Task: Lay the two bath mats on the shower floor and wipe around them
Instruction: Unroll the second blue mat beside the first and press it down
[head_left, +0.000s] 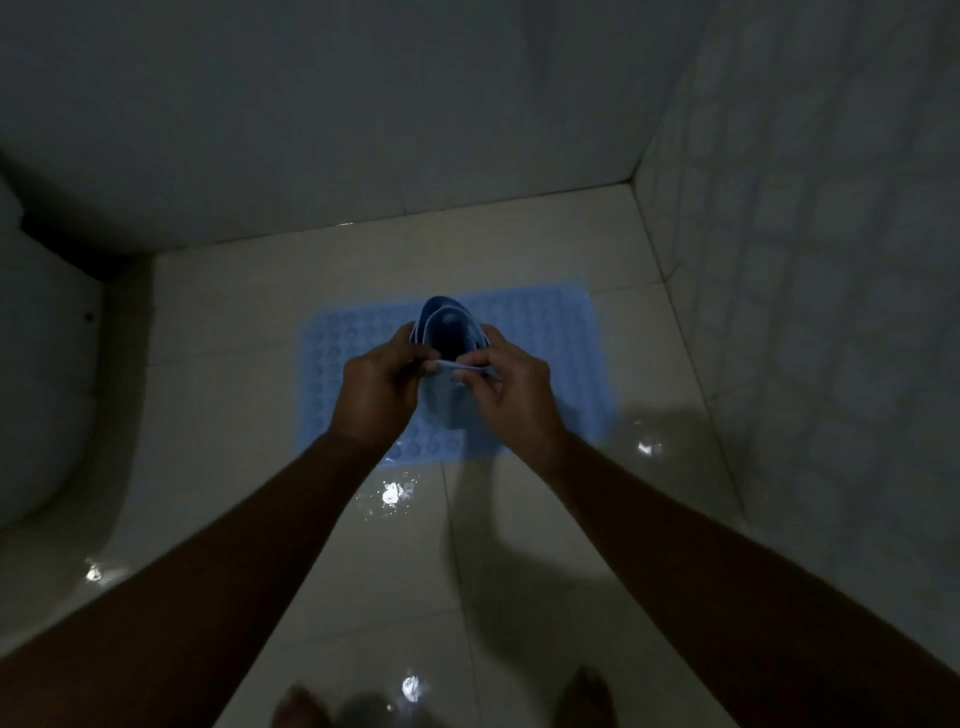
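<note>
A light blue bath mat (545, 332) with a pattern of round bumps lies flat on the wet tiled shower floor (519, 545), close to the back wall. Above its middle I hold a second blue mat (449, 332), still rolled or folded into a loop. My left hand (376, 387) grips its left side and my right hand (511, 387) pinches its near edge. Both hands touch the rolled mat. Its underside is hidden by my fingers.
A white toilet (36, 395) stands at the left. Tiled walls (805, 260) close the space at the back and right. Wet glints (392, 493) dot the floor. My bare feet (587, 696) show at the bottom edge.
</note>
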